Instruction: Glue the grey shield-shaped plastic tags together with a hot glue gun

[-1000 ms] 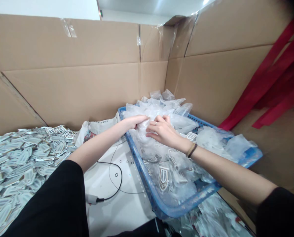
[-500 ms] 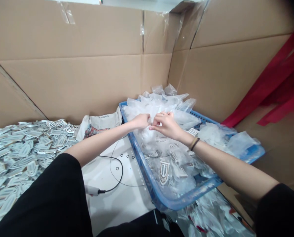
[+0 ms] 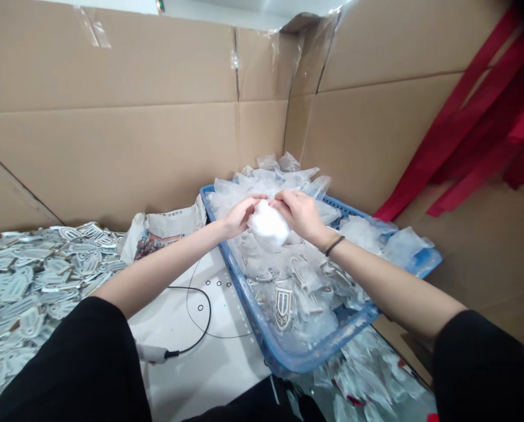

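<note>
Both hands meet over the blue plastic basket [image 3: 227, 258], holding a whitish plastic bag [image 3: 268, 227] by its upper edge. My left hand [image 3: 243, 217] grips the bag's left side, thumb and fingers pinched. On the other side, my right hand [image 3: 300, 215] is closed on the bag's top right corner, with its fingertips partly hidden. The bag hangs puffed out and bright between them; what is inside it cannot be made out. Beneath, the basket holds many clear bags, several with shield-shaped patches [image 3: 283, 308] showing through the plastic.
Loose patches [image 3: 37, 281] lie heaped on the left. A printed white sack [image 3: 165, 231] stands beside the basket. A white device [image 3: 152, 353] with a black cable [image 3: 209, 313] lies on the white surface. Cardboard walls [image 3: 156, 146] enclose the back and right; red strips [image 3: 446, 129] hang there. More bags [image 3: 367, 375] lie below.
The hands have drawn slightly apart, and the bag between them now shows larger and puffed out. The whole view has shifted, so the basket appears further left.
</note>
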`<state>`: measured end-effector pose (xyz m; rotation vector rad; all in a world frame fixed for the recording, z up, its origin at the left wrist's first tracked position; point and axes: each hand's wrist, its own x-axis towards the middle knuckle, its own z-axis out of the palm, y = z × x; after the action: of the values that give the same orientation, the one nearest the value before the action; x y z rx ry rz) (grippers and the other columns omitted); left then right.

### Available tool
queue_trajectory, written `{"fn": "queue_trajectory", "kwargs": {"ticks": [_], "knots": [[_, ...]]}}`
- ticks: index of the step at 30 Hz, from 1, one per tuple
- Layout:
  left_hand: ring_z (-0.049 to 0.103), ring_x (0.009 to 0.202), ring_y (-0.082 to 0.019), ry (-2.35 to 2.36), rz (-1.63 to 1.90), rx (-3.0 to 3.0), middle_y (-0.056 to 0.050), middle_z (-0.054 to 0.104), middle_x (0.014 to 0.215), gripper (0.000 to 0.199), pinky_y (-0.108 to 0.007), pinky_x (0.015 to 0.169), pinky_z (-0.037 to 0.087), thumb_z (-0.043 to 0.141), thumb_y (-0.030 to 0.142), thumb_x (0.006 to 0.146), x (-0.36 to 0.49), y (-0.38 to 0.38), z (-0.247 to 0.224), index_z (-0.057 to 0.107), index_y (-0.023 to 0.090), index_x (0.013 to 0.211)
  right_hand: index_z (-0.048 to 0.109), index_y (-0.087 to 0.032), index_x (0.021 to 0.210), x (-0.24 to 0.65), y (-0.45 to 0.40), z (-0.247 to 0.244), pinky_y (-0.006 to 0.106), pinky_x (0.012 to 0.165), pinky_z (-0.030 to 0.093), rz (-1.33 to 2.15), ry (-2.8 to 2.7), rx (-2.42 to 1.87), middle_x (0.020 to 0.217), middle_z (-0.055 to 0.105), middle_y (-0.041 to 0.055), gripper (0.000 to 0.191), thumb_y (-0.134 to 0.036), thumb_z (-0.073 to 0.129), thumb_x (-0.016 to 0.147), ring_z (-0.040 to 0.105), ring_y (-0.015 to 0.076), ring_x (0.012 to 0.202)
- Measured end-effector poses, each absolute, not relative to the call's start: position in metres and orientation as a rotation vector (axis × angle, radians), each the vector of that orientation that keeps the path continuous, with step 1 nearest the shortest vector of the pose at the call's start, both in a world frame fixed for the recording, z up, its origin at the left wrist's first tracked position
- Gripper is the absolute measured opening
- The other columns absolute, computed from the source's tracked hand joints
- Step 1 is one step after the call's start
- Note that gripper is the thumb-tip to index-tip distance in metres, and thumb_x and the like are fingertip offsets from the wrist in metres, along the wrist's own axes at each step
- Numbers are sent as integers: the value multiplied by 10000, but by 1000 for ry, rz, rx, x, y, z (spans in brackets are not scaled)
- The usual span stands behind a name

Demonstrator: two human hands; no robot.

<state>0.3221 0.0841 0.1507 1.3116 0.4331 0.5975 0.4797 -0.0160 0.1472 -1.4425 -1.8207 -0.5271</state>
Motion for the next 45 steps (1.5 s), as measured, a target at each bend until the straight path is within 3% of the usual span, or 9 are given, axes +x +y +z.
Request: {"fn": "queue_trajectory", "kwargs": {"ticks": [4,11,18,24,27,31,34,40,45], "knots": [[559,712,-122,477,738,1161,-7,596,801,59,-212,637,430,544,204,899,328,58,146,591,169,906,623,-227,875,485,-20,150,332,677,441,-587,-1802,-1459,660,620,49,372,-489,419,1043,588,218,657],[527,711,-121,253,763,1429,-1,591,789,348,-216,631,417,727,488,855,326,30,145,632,163,936,634,-227,882,492,-25,155,317,621,423,-577,-1673,-1450,648,635,51,450,-579,394,1028,584,204,622],[414,594,-103,150,815,1624,17,481,641,654,-255,542,345,650,814,737,325,29,156,554,167,724,545,-234,779,476,-29,160,276,574,419,-250,-1574,-1207,661,605,4,500,-675,420,980,508,141,568],[322,478,-78,102,610,1729,33,392,529,702,-256,451,235,620,855,715,328,31,165,473,180,589,465,-229,689,457,-22,156,261,521,346,66,-1414,-1067,604,456,-27,585,-774,475,904,422,129,571],[316,474,-83,138,839,1818,32,377,520,680,-258,447,254,575,809,799,331,42,172,418,194,555,462,-231,699,463,-14,154,267,550,363,124,-1223,-1141,633,436,-22,609,-811,453,884,424,134,603],[343,512,-110,234,1543,1996,28,350,521,641,-280,516,341,444,696,953,338,63,181,338,208,551,568,-237,948,476,-8,154,297,721,497,393,-1136,-1189,991,624,48,621,-836,421,871,589,177,856],[464,651,-155,178,1878,2157,-22,487,644,590,-327,659,434,366,637,1005,343,68,180,425,212,600,552,-277,1186,477,-11,155,355,895,529,676,-1276,-1053,1248,607,66,678,-834,555,800,594,233,1116],[572,706,-186,-49,1597,2246,-46,582,736,551,-366,676,496,323,635,1014,356,59,160,524,223,709,458,-289,1401,473,-25,163,361,939,553,984,-1346,-928,1282,618,75,894,-577,866,659,600,264,1171],[537,606,-148,11,1340,2100,-14,573,638,587,-315,594,482,369,677,987,360,57,163,555,199,702,373,-299,1526,466,-34,167,355,931,570,1040,-1408,-899,1419,548,73,973,-352,842,674,605,253,1174]]}}
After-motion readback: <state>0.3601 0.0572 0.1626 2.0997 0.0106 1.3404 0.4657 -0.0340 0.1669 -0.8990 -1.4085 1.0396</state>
